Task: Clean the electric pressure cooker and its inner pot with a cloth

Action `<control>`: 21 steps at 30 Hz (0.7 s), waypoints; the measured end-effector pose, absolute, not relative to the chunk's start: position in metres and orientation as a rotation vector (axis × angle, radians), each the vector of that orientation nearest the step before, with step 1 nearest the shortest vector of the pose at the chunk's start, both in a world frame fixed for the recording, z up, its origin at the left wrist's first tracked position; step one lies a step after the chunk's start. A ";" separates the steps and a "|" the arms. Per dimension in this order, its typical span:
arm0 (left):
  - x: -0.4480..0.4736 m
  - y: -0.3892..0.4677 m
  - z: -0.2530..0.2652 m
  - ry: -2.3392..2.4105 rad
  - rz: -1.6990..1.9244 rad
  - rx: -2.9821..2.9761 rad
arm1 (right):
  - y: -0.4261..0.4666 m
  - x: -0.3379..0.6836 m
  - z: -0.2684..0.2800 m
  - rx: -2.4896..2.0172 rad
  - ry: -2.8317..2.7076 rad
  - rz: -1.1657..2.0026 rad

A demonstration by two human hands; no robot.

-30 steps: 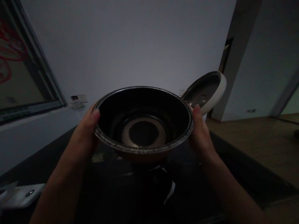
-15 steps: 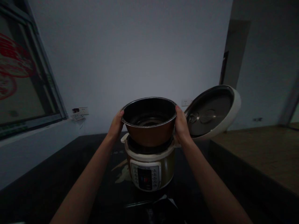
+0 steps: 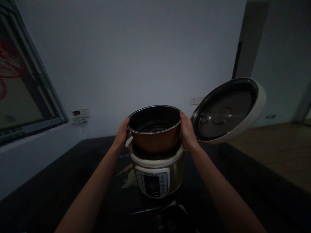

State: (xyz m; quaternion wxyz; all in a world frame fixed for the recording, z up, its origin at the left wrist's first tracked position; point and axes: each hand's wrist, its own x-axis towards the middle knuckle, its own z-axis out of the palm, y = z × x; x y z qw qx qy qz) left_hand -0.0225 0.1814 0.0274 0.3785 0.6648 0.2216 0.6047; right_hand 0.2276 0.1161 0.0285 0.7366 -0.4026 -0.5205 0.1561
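Note:
Between my two hands is the inner pot (image 3: 156,140), dark inside and copper-brown outside. My left hand (image 3: 122,132) grips its left rim, and my right hand (image 3: 187,129) grips the right rim, thumbs up at the edge. The pot's lower part sits within the mouth of an electric pressure cooker (image 3: 176,173), cream and olive with a front button panel; whether its base touches anything inside is hidden. The cooker's round lid (image 3: 225,111) stands tilted open at the right, its metal underside facing me.
The cooker stands on a dark, glossy table (image 3: 97,181). A dark item with pale edges (image 3: 167,215) lies in front of it. Wall sockets (image 3: 84,113) are at the back left, with another socket plate (image 3: 195,101) behind the lid. A window (image 3: 24,87) is on the left.
The inner pot sits slightly lower over the cooker, with both hands still on its rim. The lid appears larger and farther right; the camera view has also shifted a little.

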 end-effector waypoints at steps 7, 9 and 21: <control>-0.024 0.179 0.024 0.589 1.515 1.682 | 0.115 0.227 0.027 -0.887 -1.158 0.338; -0.025 0.179 0.021 0.611 1.492 1.680 | 0.116 0.227 0.024 -0.896 -1.165 0.342; -0.035 0.185 0.000 0.783 1.402 1.778 | 0.118 0.230 -0.003 -0.999 -1.212 0.382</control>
